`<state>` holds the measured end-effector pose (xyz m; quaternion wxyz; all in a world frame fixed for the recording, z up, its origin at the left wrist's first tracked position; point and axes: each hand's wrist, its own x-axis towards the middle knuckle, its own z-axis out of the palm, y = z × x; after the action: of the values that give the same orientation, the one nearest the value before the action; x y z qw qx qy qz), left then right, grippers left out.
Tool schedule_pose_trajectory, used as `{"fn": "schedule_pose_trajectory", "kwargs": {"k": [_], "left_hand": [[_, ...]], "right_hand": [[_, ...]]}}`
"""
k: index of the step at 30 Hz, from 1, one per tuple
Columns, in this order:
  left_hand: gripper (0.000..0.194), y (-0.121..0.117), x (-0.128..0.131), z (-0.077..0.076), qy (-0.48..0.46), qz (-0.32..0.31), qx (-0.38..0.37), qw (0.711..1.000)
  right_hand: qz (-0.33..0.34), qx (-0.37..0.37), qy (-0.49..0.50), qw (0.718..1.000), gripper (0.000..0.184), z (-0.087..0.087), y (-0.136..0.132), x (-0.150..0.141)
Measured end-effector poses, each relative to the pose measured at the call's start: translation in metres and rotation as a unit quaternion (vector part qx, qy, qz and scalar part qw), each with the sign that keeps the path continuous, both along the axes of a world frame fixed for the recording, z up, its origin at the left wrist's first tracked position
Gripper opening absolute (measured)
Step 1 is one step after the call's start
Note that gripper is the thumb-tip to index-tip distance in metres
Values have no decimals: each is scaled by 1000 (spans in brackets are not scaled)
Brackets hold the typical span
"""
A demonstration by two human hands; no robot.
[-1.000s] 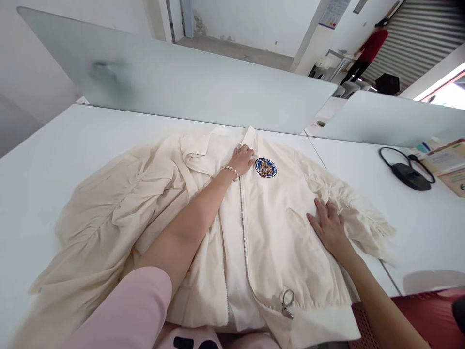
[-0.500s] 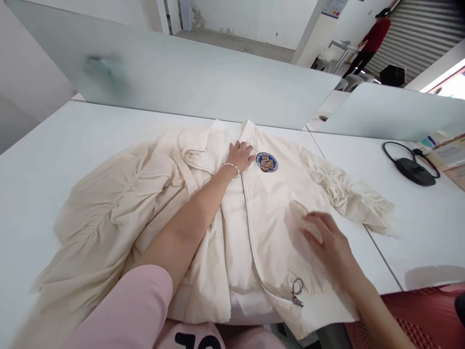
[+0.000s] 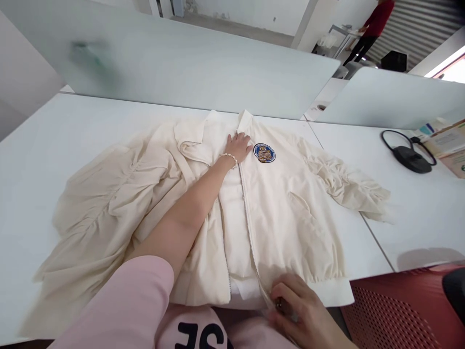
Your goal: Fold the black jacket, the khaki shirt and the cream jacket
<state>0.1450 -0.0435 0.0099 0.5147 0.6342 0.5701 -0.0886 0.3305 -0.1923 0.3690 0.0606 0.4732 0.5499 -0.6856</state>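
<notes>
A cream zip-up jacket (image 3: 290, 203) with a round blue chest badge (image 3: 264, 152) lies front-up on the white table (image 3: 54, 126). Its left side is bunched in folds, and its right sleeve (image 3: 348, 186) stretches out to the right. My left hand (image 3: 238, 145), wearing a bead bracelet, rests flat with fingers stretched on the jacket just below the collar, beside the badge. My right hand (image 3: 294, 310) is curled at the lower end of the zipper by the hem. Its fingers pinch around the ring pull, which is mostly hidden.
A frosted glass partition (image 3: 203, 63) runs along the table's far edge. A black stand with a looped cable (image 3: 409, 152) and cardboard packets (image 3: 448, 145) sit at the right. A red mesh chair (image 3: 399, 310) is at the lower right. Far back stands a person in red (image 3: 376, 22).
My right hand has slid from the right sleeve area down the jacket front to the hem and closed at the zipper's lower end. My left hand has stayed at the collar.
</notes>
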Motion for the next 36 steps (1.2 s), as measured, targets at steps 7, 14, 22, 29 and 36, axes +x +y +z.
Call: {"fn": "schedule_pose_trajectory", "kwargs": {"k": [7, 14, 22, 29, 36], "left_hand": [[39, -6, 5, 6, 19, 60, 44, 997], [36, 17, -17, 11, -12, -15, -30, 999], [12, 68, -129, 19, -12, 8, 31, 999], [37, 66, -173, 62, 202, -209, -56, 955], [60, 70, -163, 74, 211, -248, -73, 943]], "right_hand": [[26, -43, 61, 997, 44, 5, 19, -28], [-78, -8, 94, 992, 23, -3, 25, -79], [-108, -13, 95, 990, 16, -19, 18, -97], [-66, 46, 161, 984, 5, -16, 27, -109], [-91, 49, 5, 995, 17, -36, 15, -97]]}}
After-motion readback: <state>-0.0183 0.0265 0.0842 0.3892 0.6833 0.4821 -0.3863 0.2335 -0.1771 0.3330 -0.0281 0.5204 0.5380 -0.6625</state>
